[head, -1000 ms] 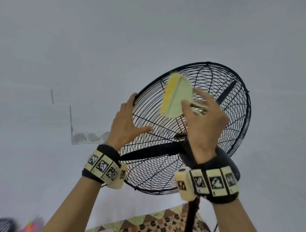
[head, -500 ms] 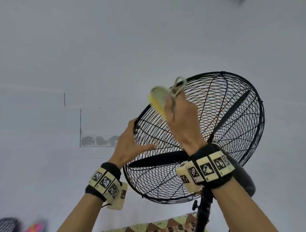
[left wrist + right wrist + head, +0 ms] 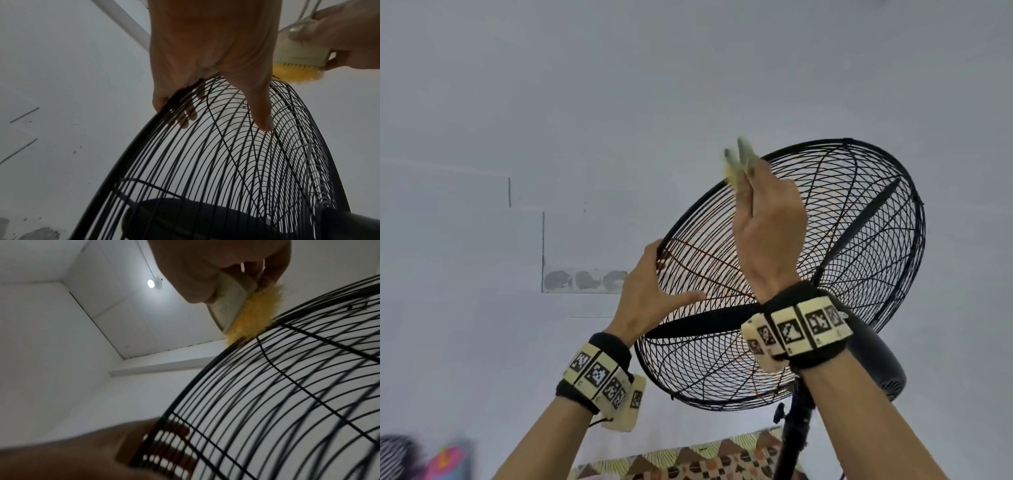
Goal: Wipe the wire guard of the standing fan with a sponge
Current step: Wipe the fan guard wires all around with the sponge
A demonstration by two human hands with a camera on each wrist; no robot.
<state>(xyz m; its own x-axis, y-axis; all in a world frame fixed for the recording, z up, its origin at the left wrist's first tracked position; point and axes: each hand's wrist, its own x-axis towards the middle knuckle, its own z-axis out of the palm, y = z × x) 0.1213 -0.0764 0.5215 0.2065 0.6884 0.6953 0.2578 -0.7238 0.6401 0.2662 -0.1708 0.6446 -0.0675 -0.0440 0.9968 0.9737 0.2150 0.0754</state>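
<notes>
While pinched by right hand (image 3: 205, 264) fingers (image 3: 304, 30), sponge (image 3: 246, 311) vs guard rim (image 3: 205, 369).

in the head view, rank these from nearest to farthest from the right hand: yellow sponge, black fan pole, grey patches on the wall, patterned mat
1. Yellow sponge: gripped in the right hand, at the guard's upper rim.
2. Black fan pole: below the hand, under the wrist.
3. Grey patches on the white wall: left, past the left hand. Close to the pole's rank.
4. Patterned mat: along the bottom edge.

A pale sponge (image 3: 230, 305) with a yellow bristly face touches the upper rim of the tilted black wire guard (image 3: 298, 386).
</notes>
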